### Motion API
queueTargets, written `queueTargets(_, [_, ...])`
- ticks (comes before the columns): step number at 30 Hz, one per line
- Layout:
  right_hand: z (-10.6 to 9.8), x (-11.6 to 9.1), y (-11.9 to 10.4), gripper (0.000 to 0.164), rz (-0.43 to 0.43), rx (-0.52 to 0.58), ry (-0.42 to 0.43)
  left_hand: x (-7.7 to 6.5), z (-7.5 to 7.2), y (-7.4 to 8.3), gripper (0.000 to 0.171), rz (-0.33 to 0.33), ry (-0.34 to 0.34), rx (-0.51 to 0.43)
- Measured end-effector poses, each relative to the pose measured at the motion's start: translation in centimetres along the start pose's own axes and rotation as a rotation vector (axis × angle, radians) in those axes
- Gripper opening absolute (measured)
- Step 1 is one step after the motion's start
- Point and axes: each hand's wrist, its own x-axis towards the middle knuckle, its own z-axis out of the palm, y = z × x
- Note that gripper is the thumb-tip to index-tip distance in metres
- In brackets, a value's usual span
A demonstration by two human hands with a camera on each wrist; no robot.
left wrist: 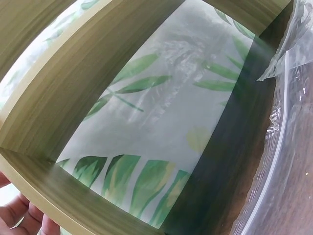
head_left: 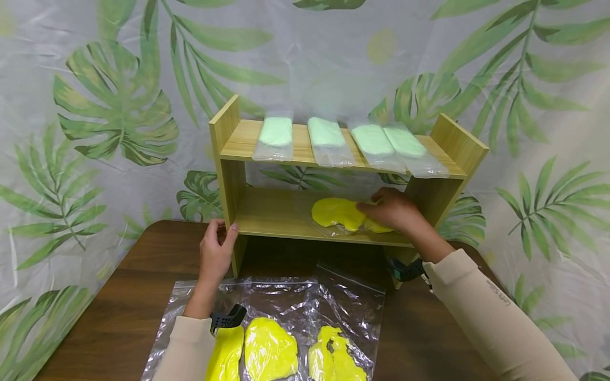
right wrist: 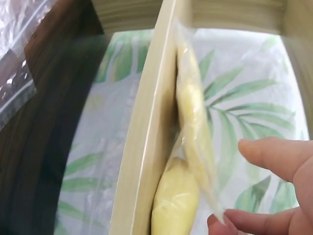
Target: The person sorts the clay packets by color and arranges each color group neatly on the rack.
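A two-tier wooden shelf (head_left: 269, 214) stands on the table. My left hand (head_left: 216, 254) grips its left side panel, thumb at the front edge; fingers (left wrist: 32, 215) show outside the panel in the left wrist view. On the lower tier, a clear bag of yellow dough-like stuff (head_left: 338, 212) overlaps a second yellow bag (head_left: 378, 227). My right hand (head_left: 393, 209) is at the upper bag's right side. In the right wrist view, its thumb and finger are spread apart, one fingertip (right wrist: 222, 226) at the edge of the upper bag (right wrist: 195, 122).
Several clear bags of pale green stuff (head_left: 276, 132) lie along the top tier. In front of the shelf, zip bags with flattened yellow pieces (head_left: 270, 349) lie on the dark wooden table (head_left: 124, 296). A leaf-patterned cloth (head_left: 333, 63) hangs behind.
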Motion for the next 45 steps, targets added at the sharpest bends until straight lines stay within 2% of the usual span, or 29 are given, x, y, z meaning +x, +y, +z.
queueTargets(9, [-0.2,-3.0,0.5,0.056,-0.109,0.025,0.094,0.0,-0.1,-0.1,0.033,-0.003,-0.01,0.001])
queueTargets(16, [0.3,-5.7,0.8,0.051,-0.107,0.108,0.115,-0.1,-0.2,-0.2,0.033,-0.012,-0.012,0.012])
queueTargets(25, [2.0,-9.0,2.0,0.047,-0.114,0.261,0.17,-0.1,0.0,0.0,0.033,-0.016,-0.028,-0.003])
queueTargets(34, [3.6,-10.8,2.4,0.042,-0.12,0.286,0.218,-0.1,0.0,-0.1,0.03,-0.012,-0.015,0.003])
queueTargets(45, [5.8,-12.8,3.1,0.033,-0.129,0.459,0.207,0.0,-0.1,0.2,0.03,-0.01,-0.013,0.014])
